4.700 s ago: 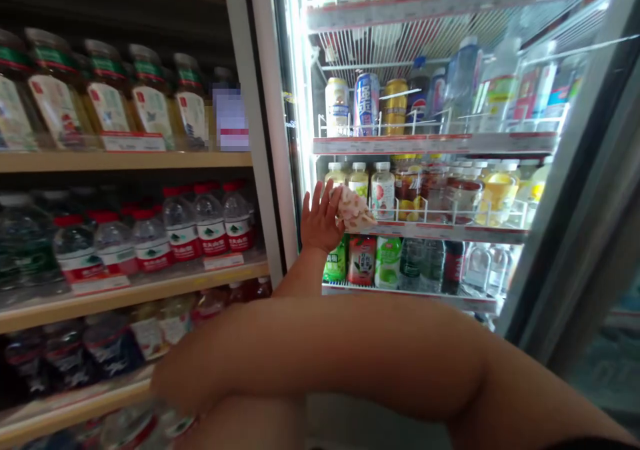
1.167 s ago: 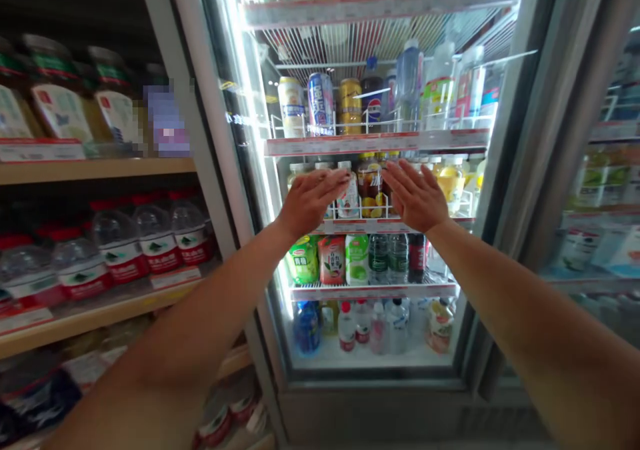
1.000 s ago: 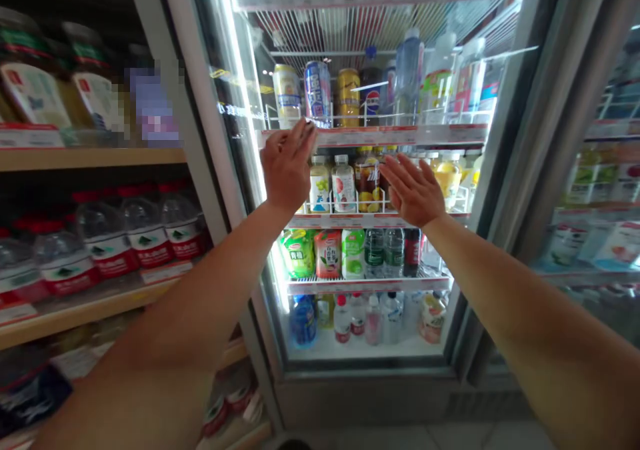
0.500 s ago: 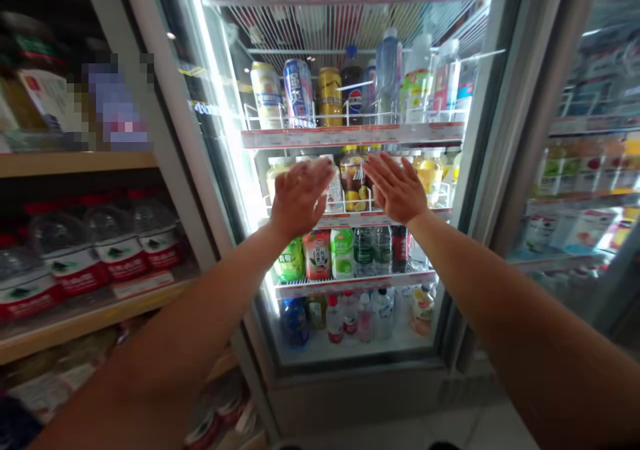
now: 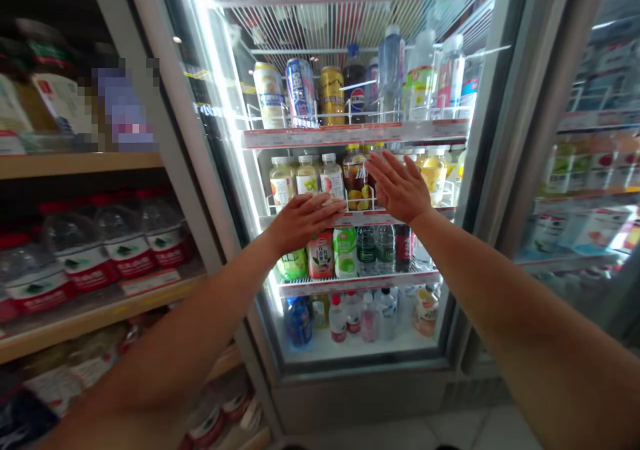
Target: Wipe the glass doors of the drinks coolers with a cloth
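Observation:
Both of my arms stretch toward a lit, glass-fronted drinks fridge (image 5: 360,369). My left hand (image 5: 309,218) is flat with its fingers out, holding nothing, in front of the edge of a middle shelf. Above it stand white-capped juice bottles (image 5: 331,175); below it are a red drink carton (image 5: 320,258) and a green-and-white bottle (image 5: 345,253). My right hand (image 5: 400,183), also empty with fingers extended, covers part of the same shelf. A dark tea bottle with yellow fruit on its label (image 5: 356,173) shows just left of it. Whether either hand touches the glass, I cannot tell.
Cans (image 5: 301,93) and tall bottles (image 5: 391,70) line an upper fridge shelf; small bottles (image 5: 338,320) stand at the bottom. To the left, a wooden shelf (image 5: 115,313) carries large red-capped water bottles (image 5: 75,247). Another fridge door frame (image 5: 537,143) rises at the right.
My left hand has dropped and turned from raised to nearly level, uncovering the white-capped bottles. My right hand stays almost in place. The view has shifted slightly.

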Demonstrator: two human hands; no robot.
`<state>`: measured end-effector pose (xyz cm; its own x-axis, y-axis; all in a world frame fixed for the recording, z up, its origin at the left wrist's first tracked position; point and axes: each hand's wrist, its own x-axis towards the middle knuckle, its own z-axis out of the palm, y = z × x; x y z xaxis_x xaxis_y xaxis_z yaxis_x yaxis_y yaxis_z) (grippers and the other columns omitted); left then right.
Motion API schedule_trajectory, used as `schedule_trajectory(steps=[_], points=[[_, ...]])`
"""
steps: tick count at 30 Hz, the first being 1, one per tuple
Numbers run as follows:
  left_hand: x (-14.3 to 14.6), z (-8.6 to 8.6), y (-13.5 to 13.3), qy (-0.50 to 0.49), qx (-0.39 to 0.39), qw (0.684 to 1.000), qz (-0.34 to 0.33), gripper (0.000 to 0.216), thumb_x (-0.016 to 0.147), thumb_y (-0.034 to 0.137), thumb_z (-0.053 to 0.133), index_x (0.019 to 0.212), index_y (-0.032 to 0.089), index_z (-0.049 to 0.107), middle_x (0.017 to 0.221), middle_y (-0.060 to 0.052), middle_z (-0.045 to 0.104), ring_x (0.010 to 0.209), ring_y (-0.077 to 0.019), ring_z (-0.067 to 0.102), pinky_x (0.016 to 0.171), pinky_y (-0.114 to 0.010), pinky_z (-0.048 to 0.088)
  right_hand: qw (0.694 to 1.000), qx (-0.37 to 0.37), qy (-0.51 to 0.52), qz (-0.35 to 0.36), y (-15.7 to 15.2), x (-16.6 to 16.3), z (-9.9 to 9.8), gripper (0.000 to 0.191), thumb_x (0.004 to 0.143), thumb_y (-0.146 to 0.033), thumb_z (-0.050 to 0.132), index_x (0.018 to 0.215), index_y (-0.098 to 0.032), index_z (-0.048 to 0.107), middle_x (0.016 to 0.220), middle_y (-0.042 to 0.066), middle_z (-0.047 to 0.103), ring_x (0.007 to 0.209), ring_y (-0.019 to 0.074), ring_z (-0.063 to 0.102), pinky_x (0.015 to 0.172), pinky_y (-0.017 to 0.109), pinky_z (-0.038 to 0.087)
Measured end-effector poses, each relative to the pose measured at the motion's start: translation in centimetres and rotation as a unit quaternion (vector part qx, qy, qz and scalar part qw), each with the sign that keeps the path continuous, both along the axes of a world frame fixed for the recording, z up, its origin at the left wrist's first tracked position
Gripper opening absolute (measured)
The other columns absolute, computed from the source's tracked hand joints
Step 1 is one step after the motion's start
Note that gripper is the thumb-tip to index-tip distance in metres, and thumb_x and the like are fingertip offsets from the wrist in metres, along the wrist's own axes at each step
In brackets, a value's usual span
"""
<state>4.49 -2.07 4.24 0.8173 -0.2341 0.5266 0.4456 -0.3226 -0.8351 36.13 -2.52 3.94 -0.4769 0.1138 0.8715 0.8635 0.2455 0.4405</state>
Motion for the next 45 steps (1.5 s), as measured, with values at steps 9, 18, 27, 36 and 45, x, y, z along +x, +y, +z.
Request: schedule_trajectory(steps=[9, 18, 27, 36, 45], points=[[-3.6, 0.1, 0.4, -0.287, -0.03, 0.955, 0.06, 0.054, 0.1, 0.016, 0.05, 0.151, 0.034, 0.049, 0.15, 0.0, 0.058, 0.135, -0.0312, 0.05, 0.103, -0.053, 0.044, 0.999, -0.037, 0.014, -0.003, -0.3, -0.1, 0.1, 0.063, 0.105, -0.025, 0.035, 0.164, -0.036, 0.013, 0.166, -0.004, 0.035, 0.155, 0.0243, 0.032, 0.128, 0.052, 0.023], [-4.9, 2.0, 0.3, -0.288, -0.068, 0.952, 0.077, 0.053, 0.101, 0.016, 0.045, 0.15, 0.034, 0.049, 0.15, -0.001, 0.058, 0.135, -0.0279, 0.049, 0.102, -0.053, 0.044, 0.999, -0.027, 0.017, 0.002, -0.5, -0.1, 0.1, 0.06, 0.105, -0.026, 0.036, 0.163, -0.035, 0.021, 0.165, -0.002, 0.037, 0.154, 0.0244, 0.035, 0.127, 0.053, 0.025], [-2.6, -1.4, -1.0, -0.039, -0.138, 0.988, 0.055, 0.051, 0.101, 0.02, 0.051, 0.142, 0.05, 0.053, 0.143, 0.014, 0.062, 0.132, -0.0126, 0.055, 0.106, -0.032, 0.045, 0.999, -0.029, 0.016, 0.01, -0.4, -0.2, 0.0, 0.06, 0.105, -0.025, 0.036, 0.163, -0.034, 0.023, 0.164, -0.002, 0.038, 0.154, 0.0246, 0.034, 0.127, 0.053, 0.025], [-1.2, 2.3, 0.8, -0.303, -0.061, 0.95, 0.035, 0.054, 0.103, 0.018, 0.042, 0.154, 0.034, 0.044, 0.154, 0.004, 0.053, 0.137, -0.0263, 0.045, 0.106, -0.052, 0.042, 0.998, -0.059, 0.028, 0.01, -0.6, -0.2, 0.0, 0.064, 0.105, -0.025, 0.035, 0.164, -0.039, 0.013, 0.167, -0.005, 0.033, 0.155, 0.0253, 0.031, 0.129, 0.055, 0.021], [-0.8, 4.8, -0.6, -0.245, -0.136, 0.959, 0.044, 0.05, 0.104, 0.018, 0.036, 0.149, 0.033, 0.051, 0.145, -0.001, 0.062, 0.139, -0.0252, 0.047, 0.111, -0.05, 0.042, 0.998, -0.051, 0.024, 0.009, -0.8, -0.2, 0.1, 0.06, 0.105, -0.026, 0.036, 0.163, -0.034, 0.024, 0.166, -0.003, 0.035, 0.155, 0.0256, 0.032, 0.128, 0.055, 0.022]])
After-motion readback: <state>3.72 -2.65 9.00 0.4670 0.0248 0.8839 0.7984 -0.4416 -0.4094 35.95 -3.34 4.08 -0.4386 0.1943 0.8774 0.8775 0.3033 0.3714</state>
